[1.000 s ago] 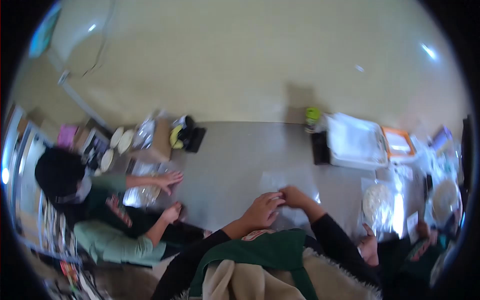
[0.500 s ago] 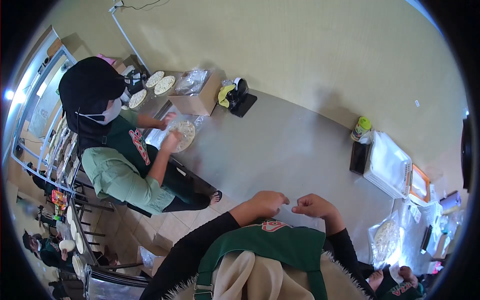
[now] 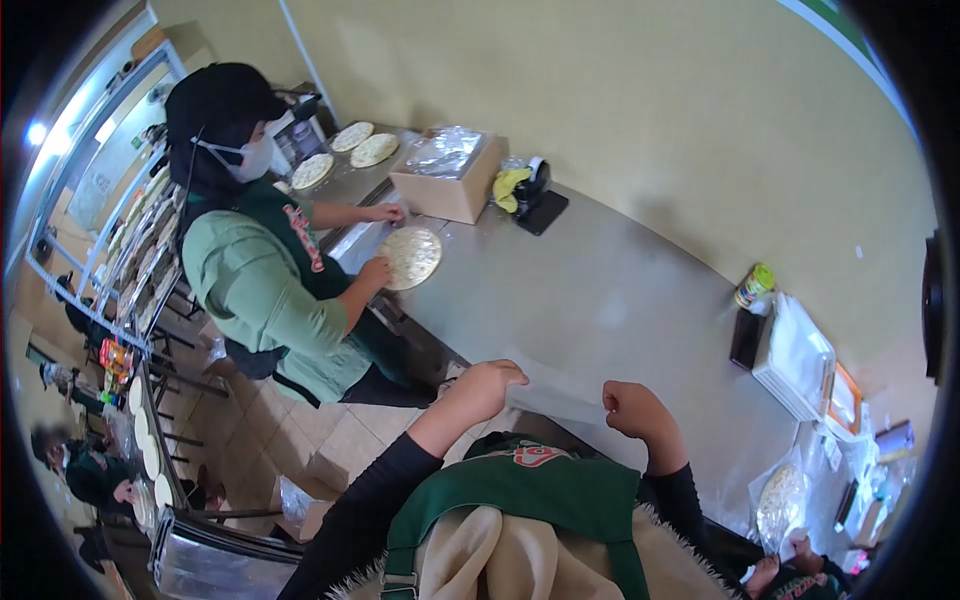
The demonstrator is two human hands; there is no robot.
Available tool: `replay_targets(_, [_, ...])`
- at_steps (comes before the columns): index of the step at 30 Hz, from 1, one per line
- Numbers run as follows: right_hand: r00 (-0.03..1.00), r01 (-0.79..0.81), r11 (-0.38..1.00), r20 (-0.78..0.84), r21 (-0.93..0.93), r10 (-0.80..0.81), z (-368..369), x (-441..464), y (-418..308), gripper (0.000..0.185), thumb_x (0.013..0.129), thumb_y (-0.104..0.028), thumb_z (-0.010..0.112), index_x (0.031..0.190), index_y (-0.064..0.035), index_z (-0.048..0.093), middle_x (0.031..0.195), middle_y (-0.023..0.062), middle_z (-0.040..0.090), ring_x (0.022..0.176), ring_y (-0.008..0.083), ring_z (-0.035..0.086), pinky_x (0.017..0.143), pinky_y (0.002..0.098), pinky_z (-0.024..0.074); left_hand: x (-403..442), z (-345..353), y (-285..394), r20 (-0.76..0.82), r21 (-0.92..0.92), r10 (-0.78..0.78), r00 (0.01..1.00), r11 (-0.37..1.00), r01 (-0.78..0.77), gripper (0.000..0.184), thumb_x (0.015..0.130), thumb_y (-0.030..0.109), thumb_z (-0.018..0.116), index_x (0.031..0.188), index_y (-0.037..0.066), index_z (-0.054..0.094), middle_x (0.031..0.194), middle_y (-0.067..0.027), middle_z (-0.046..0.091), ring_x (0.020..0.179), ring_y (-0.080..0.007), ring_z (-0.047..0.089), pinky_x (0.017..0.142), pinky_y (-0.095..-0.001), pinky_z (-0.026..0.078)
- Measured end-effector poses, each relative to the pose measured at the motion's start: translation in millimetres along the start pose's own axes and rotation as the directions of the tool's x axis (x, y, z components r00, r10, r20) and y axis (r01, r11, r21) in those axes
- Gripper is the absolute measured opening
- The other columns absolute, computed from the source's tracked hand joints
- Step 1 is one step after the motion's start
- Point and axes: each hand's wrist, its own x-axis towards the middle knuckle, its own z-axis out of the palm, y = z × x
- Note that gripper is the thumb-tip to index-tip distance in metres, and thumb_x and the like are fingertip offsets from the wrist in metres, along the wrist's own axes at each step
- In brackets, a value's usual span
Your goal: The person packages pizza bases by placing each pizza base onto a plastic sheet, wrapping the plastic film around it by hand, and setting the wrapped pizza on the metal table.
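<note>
A thin translucent plastic sheet is stretched between my two hands, just above the near edge of the metal table. My left hand is closed on its left end. My right hand grips the other end in a curled fist. Whether the sheet is a single layer or a bag, I cannot tell. Across the table to the left, a co-worker has one hand at the edge of a round topped pizza base and the other hand behind it.
Along the wall stand a cardboard box of plastic packaging, a black tape dispenser, a green-lidded can and a white basket. Several pizza bases lie at the back left. At lower right, another person's hands are near a wrapped pizza.
My hands have moved apart, spreading the sheet between them. My view has shifted, so the table things appear farther right. The co-worker's near hand has moved off the pizza's top to its edge.
</note>
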Motion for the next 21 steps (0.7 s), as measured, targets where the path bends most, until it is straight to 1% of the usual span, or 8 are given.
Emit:
replay_targets(2, [0.999, 0.047, 0.997, -0.003, 0.061, -0.047, 13.1, 9.4, -9.8, 0.014, 0.056, -0.002, 0.055, 0.067, -0.0035, 0.047, 0.058, 0.0099, 0.05, 0.055, 0.0227, 0.049, 0.051, 0.0331, 0.039, -26.4, -9.1, -4.7, -0.109, -0.051, -0.036, 0.993, 0.998, 0.03, 0.04, 0.06, -0.012, 0.041, 0.091, 0.003, 0.062, 0.103, -0.0154, 0.059, 0.093, -0.0318, 0.057, 0.081, -0.0356, 0.046])
replay_targets(5, [0.996, 0.091, 0.986, 0.003, 0.143, -0.092, 24.5, 26.6, -33.2, 0.013, 0.057, -0.002, 0.055, 0.068, -0.0033, 0.048, 0.059, 0.0096, 0.051, 0.056, 0.0215, 0.05, 0.051, 0.0319, 0.0399, -64.6, -13.3, -19.9, -0.121, -0.114, -0.091, 0.988, 0.99, 0.077, 0.044, 0.058, -0.014, 0.039, 0.094, 0.0, 0.061, 0.109, -0.0164, 0.056, 0.097, -0.0324, 0.055, 0.086, -0.0344, 0.044])
replay_targets(9, [0.976, 0.211, 0.959, 0.007, 0.188, -0.216, 45.2, 57.0, -57.7, 0.014, 0.063, -0.008, 0.062, 0.072, -0.0031, 0.052, 0.063, 0.0086, 0.054, 0.058, 0.0185, 0.052, 0.054, 0.0293, 0.0423, -113.7, -15.8, -40.1, -0.22, -0.148, -0.119, 0.968, 0.985, 0.087, 0.046, 0.058, -0.015, 0.038, 0.096, -0.001, 0.06, 0.108, -0.0178, 0.057, 0.099, -0.0331, 0.055, 0.086, -0.0344, 0.044])
replay_targets(11, [0.971, 0.218, 0.941, 0.037, 0.258, -0.235, 54.4, 70.9, -70.4, 0.017, 0.066, -0.012, 0.063, 0.076, -0.0028, 0.054, 0.065, 0.0085, 0.056, 0.06, 0.018, 0.053, 0.056, 0.0289, 0.0432, -138.6, -17.0, -50.7, -0.28, -0.184, -0.223, 0.934, 0.967, 0.176, 0.044, 0.059, -0.011, 0.042, 0.098, 0.0, 0.06, 0.102, -0.0188, 0.058, 0.096, -0.0328, 0.056, 0.083, -0.0357, 0.045])
replay_targets(12, [0.965, 0.224, 0.919, 0.06, 0.325, -0.256, 58.7, 78.3, -75.8, 0.019, 0.069, -0.016, 0.065, 0.08, -0.0026, 0.056, 0.068, 0.0084, 0.057, 0.061, 0.0175, 0.054, 0.057, 0.0285, 0.0441, -150.9, -18.5, -53.6, -0.28, -0.181, -0.221, 0.934, 0.968, 0.175, 0.044, 0.059, -0.011, 0.042, 0.098, 0.0, 0.06, 0.102, -0.0188, 0.058, 0.096, -0.0328, 0.056, 0.083, -0.0357, 0.045])
replay_targets(16, [0.954, 0.26, 0.9, 0.05, 0.349, -0.295, 80.6, 105.3, -87.9, 0.026, 0.072, -0.022, 0.066, 0.086, -0.0016, 0.057, 0.07, 0.0079, 0.059, 0.063, 0.0172, 0.056, 0.059, 0.0286, 0.0454, -193.8, -27.1, -52.1, -0.219, -0.239, -0.491, 0.843, 0.865, 0.441, 0.043, 0.06, -0.01, 0.042, 0.099, -0.002, 0.059, 0.099, -0.0221, 0.058, 0.094, -0.0348, 0.056, 0.082, -0.0359, 0.045])
replay_targets(19, [0.96, 0.262, 0.932, 0.033, 0.252, -0.279, 94.8, 121.9, -92.9, 0.025, 0.072, -0.021, 0.065, 0.086, -0.0014, 0.057, 0.073, 0.0096, 0.059, 0.067, 0.0159, 0.057, 0.063, 0.0287, 0.0459, -232.8, -16.4, -65.0, -0.108, -0.299, -0.584, 0.805, 0.791, 0.534, 0.04, 0.067, -0.004, 0.048, 0.106, -0.002, 0.056, 0.104, -0.0211, 0.057, 0.097, -0.0324, 0.056, 0.08, -0.0359, 0.046])
replay_targets(21, [0.986, 0.168, 0.967, -0.047, 0.19, -0.162, 107.9, 134.2, -88.9, 0.033, 0.07, -0.025, 0.065, 0.091, -0.0021, 0.056, 0.085, 0.0124, 0.058, 0.075, 0.021, 0.057, 0.065, 0.0329, 0.0458, -251.4, -11.5, -70.3, 0.006, -0.523, -0.678, 0.735, 0.625, 0.58, 0.047, 0.071, 0.008, 0.06, 0.116, -0.001, 0.049, 0.112, -0.0193, 0.054, 0.103, -0.0298, 0.054, 0.08, -0.0362, 0.046])
